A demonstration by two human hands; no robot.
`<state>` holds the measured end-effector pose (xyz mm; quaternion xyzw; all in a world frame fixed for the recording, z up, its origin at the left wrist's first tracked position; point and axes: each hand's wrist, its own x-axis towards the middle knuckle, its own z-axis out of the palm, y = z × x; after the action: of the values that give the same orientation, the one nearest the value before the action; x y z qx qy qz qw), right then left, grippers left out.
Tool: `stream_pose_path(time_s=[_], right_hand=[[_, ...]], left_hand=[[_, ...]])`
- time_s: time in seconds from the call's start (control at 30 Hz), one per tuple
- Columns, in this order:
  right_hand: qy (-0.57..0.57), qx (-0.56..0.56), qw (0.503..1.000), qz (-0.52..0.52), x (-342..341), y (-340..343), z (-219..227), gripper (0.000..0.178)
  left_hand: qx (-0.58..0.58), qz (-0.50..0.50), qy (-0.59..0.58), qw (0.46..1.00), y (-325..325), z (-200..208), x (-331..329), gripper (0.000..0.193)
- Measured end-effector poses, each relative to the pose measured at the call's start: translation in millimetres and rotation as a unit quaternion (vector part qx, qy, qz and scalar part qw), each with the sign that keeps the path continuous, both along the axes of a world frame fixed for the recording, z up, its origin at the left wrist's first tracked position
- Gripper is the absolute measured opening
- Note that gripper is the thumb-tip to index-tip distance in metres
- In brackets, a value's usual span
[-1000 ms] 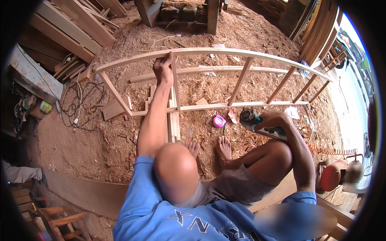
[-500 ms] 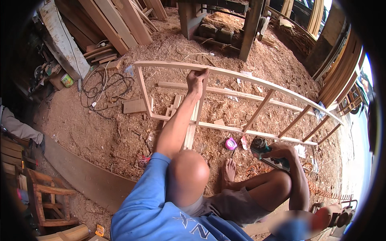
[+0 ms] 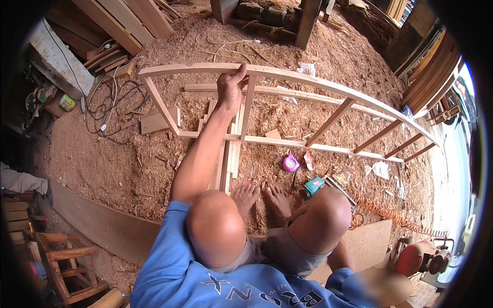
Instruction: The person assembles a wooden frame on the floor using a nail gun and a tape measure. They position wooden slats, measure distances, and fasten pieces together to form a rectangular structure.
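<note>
Left hand: the bare left hand [image 3: 232, 93] is clamped on the upper rail of the frame, thumb over its top edge, just left of an upright rung.
Ladder-like frame: the long, pale wooden ladder-like frame with a curved upper rail [image 3: 305, 79] stretches across in front of the person, mostly to the right of that hand; its lower rail passes beneath the left forearm [image 3: 197, 154].
Right hand: hidden behind the right knee [image 3: 328, 213], with only the forearm [image 3: 339, 255] showing; whether it grips anything, I cannot tell.
Teal power tool: the boxy teal power tool [image 3: 313, 186] sits beside that knee, nearer the person than the frame.
Tape measure: the round pink tape measure [image 3: 290, 163] lies on wood shavings [image 3: 123, 169], just on the near side of the lower rail.
</note>
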<state>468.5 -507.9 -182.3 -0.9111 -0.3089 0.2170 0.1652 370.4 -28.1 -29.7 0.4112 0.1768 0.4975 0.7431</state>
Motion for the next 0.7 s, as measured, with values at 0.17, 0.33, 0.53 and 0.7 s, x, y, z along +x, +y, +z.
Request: stream_pose_path(time_s=[0.17,0.33,0.53,0.7], right_hand=[[0.045,0.002,0.997,-0.058,-31.5,-2.2,-21.9,0.036],[0.056,0.003,0.997,-0.062,-34.1,3.8,-31.7,0.038],[0.065,0.011,0.996,-0.061,-29.8,19.1,-32.3,0.043],[0.069,0.020,0.996,-0.054,-32.2,33.6,-34.8,0.047]], left_hand=[[-0.010,0.006,-0.038,0.999,-4.3,6.0,-8.7,0.033],[-0.015,0.051,-0.123,0.991,7.3,11.9,-40.1,0.026],[0.009,0.040,-0.093,0.995,11.1,8.7,-71.2,0.035],[0.008,0.045,-0.054,0.997,6.5,5.7,-81.1,0.040]])
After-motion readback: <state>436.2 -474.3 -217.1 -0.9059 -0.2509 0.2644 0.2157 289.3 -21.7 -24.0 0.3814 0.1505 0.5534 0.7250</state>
